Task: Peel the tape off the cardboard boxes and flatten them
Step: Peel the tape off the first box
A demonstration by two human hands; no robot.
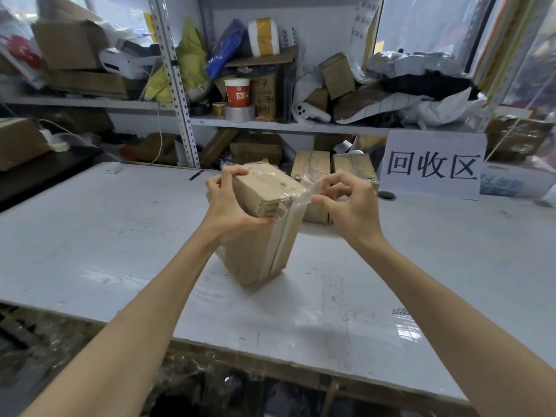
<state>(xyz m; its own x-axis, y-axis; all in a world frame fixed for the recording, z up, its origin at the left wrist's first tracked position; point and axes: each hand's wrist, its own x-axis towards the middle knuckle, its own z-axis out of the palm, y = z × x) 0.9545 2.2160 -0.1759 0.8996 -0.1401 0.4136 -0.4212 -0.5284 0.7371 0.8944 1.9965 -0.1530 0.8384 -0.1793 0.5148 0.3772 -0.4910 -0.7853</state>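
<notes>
White and scuffed, the table (120,236) stretches out in front of metal shelves crowded with cartons, bags and rolls of tape; a red paper cup (237,92) stands on the middle shelf beside a silver tape roll (239,113). A white sign (433,167) with three large black characters leans at the table's far right.

Near the middle of the table a cardboard box (258,257) stands tilted, its lower end seemingly resting on the surface. The left hand (228,206) grips the box's upper end, fingers curled over the far edge and thumb along the near side. The right hand (349,203) sits just beside the box's upper right corner, its thumb and fingers pinching a strip of clear tape (304,188) that stretches from that corner to the fingertips. More tape runs down the seam on the box's near face.

Behind the right hand, two more taped boxes (311,167) stand side by side against the sign's left edge.
</notes>
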